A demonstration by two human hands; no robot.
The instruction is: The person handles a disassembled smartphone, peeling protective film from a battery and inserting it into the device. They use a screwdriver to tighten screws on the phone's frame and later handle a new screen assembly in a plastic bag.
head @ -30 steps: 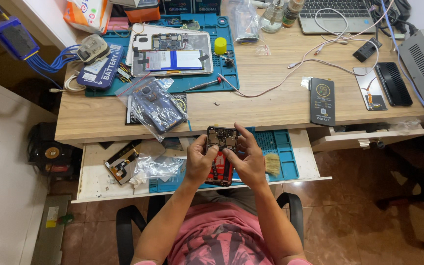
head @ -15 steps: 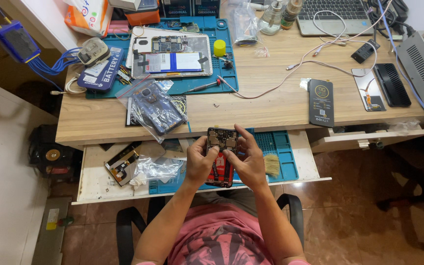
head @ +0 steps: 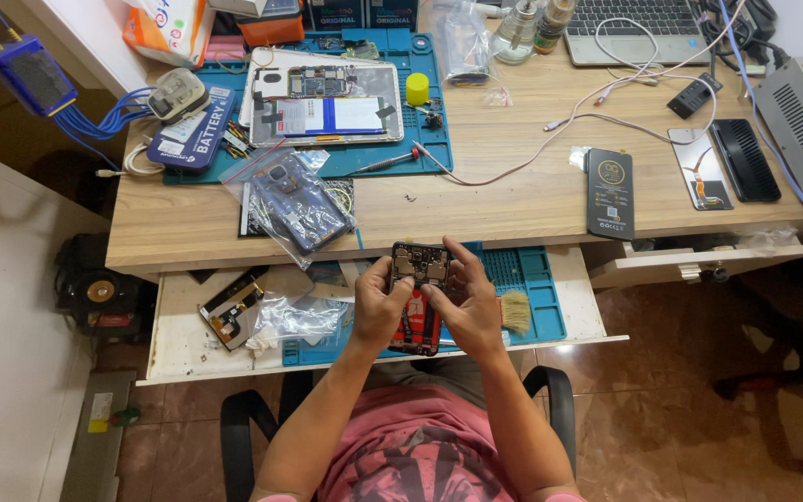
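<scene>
Almost nothing has moved since the earlier frames: both hands remain closed around the opened phone (head: pixel 419 297) in the same spot, above the blue mat (head: pixel 532 302) lying on the pulled-out drawer shelf (head: pixel 178 349).

The left hand (head: pixel 378 307) cups the phone's left edge, fingers curled together behind it and the thumb lying along the front near the upper corner. The right hand (head: pixel 469 309) wraps the right edge; its fingers are bunched behind the body, and one fingertip reaches up to the top right corner by the exposed circuit board. Both forearms rise from the bottom of the view and converge on the phone, elbows apart, wrists bent slightly inward.

The phone is held roughly upright in the view, back cover off, a red part showing in its lower half. Just right of the phone a small brush (head: pixel 515 312) lies on the mat. To the phone's left sit crumpled clear bags (head: pixel 299 314) and a loose phone frame (head: pixel 232 309). Beyond the phone, on the wooden desk (head: pixel 504 200), a bagged phone (head: pixel 297 203) lies near the edge.
</scene>
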